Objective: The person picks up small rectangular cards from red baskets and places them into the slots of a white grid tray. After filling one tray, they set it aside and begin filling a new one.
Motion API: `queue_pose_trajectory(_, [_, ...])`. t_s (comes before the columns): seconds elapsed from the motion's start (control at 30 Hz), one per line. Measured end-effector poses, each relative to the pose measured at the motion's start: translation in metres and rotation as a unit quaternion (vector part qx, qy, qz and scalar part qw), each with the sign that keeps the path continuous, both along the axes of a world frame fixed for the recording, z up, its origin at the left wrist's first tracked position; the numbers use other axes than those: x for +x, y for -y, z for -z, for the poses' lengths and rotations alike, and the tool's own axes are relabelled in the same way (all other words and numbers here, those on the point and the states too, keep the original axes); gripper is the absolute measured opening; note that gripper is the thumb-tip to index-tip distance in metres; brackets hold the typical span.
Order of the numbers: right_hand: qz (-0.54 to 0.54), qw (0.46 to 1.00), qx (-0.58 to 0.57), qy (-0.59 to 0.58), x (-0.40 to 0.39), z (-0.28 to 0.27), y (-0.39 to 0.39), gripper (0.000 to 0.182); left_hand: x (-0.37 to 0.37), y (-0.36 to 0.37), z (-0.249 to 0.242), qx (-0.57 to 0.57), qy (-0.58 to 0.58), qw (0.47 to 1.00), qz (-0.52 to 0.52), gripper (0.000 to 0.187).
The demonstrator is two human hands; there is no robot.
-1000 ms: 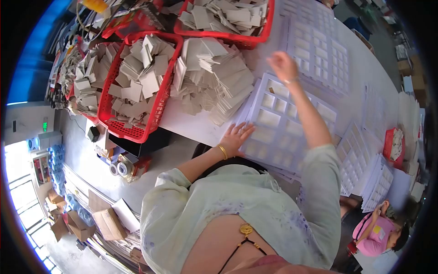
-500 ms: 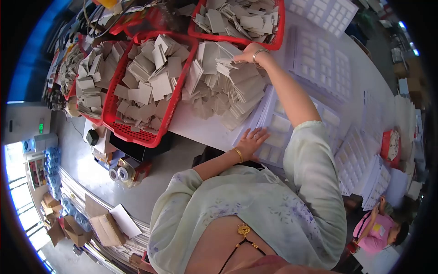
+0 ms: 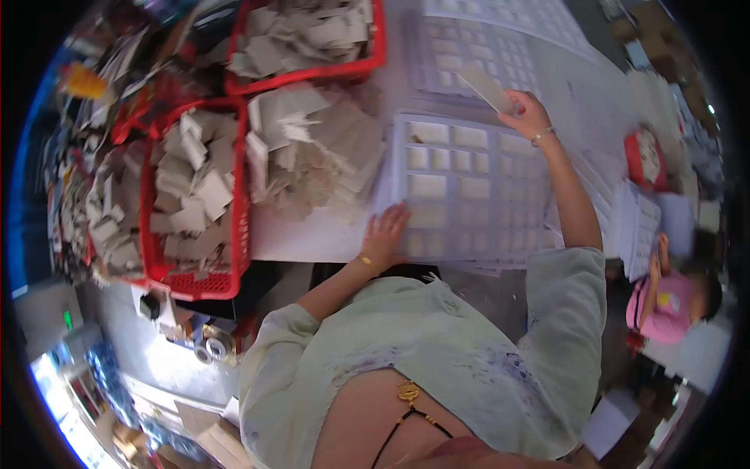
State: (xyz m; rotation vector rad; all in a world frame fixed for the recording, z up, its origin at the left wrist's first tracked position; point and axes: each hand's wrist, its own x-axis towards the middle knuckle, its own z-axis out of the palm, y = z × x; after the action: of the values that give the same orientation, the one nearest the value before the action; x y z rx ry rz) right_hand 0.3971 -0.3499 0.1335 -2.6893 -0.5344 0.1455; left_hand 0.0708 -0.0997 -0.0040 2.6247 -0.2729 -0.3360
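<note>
My right hand (image 3: pixel 528 116) grips a thin, pale rectangular card (image 3: pixel 485 89), held tilted above the far right part of a white compartment tray (image 3: pixel 400 156). My left hand (image 3: pixel 385 237) lies with fingers stretched out on the near left edge of this tray. Pale flat pieces sit in the tray's compartments, and its right side is blurred. Left of the tray, a loose heap of similar grey-white cards (image 3: pixel 312 156) is spread on the white table (image 3: pixel 293 238).
A red basket of cards (image 3: pixel 241 262) stands at the left, and another red basket (image 3: pixel 379 43) is at the back. More compartment trays (image 3: pixel 476 55) lie behind. A person in pink (image 3: pixel 664 309) works at the right, near a small red container (image 3: pixel 645 159).
My right hand has moved right from the card heap to over the tray, now with a card in it. My left hand stays at the tray's edge. The view has turned.
</note>
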Motion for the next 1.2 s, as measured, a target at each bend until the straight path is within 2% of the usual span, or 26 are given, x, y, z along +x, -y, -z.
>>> queue_pose_trajectory(0.1, [0.021,0.994,-0.097,0.044,-0.001,0.015,0.111,0.055,0.0,0.001,-0.001,-0.027,-0.005,1.0,-0.016,0.118])
queue_pose_trajectory(0.2, [-0.012,0.961,-0.27,0.055,-0.01,0.034,0.161,0.055,0.004,0.0,-0.003,-0.041,-0.012,0.999,-0.019,0.12])
queue_pose_trajectory(0.4, [-0.061,0.957,-0.282,0.041,0.001,0.076,0.16,0.053,0.006,0.003,-0.008,-0.038,-0.01,0.999,-0.02,0.119])
queue_pose_trajectory(0.6, [-0.111,0.947,-0.301,0.026,0.024,0.105,0.151,0.061,0.007,0.003,-0.009,-0.031,-0.018,0.999,-0.029,0.119])
queue_pose_trajectory(0.7, [-0.115,0.967,-0.226,0.0,0.027,0.124,0.158,0.063,0.006,0.003,-0.009,-0.032,-0.019,0.999,-0.03,0.119])
queue_pose_trajectory(0.8, [0.003,0.993,-0.115,0.036,0.013,0.12,0.158,0.055,0.006,0.002,-0.009,-0.037,-0.021,0.999,-0.028,0.119])
queue_pose_trajectory(0.9, [0.035,0.992,-0.12,0.034,0.016,0.129,0.175,0.049,0.006,0.002,-0.006,-0.034,-0.022,0.999,-0.026,0.119])
queue_pose_trajectory(1.0, [0.017,0.975,-0.221,-0.002,0.003,0.151,0.177,0.043,0.005,0.001,-0.004,-0.025,-0.026,0.999,-0.019,0.118])
queue_pose_trajectory(1.07, [-0.02,0.98,-0.197,0.012,-0.005,0.138,0.166,0.041,0.006,0.0,-0.006,-0.011,-0.031,0.999,-0.018,0.117])
queue_pose_trajectory(1.13, [-0.012,0.956,-0.292,0.005,-0.001,0.128,0.149,0.041,0.005,0.001,-0.008,0.004,-0.037,0.999,-0.014,0.114])
queue_pose_trajectory(1.2, [-0.005,0.969,-0.244,0.043,0.01,0.111,0.121,0.039,0.006,-0.004,-0.012,0.006,-0.037,0.999,-0.004,0.112])
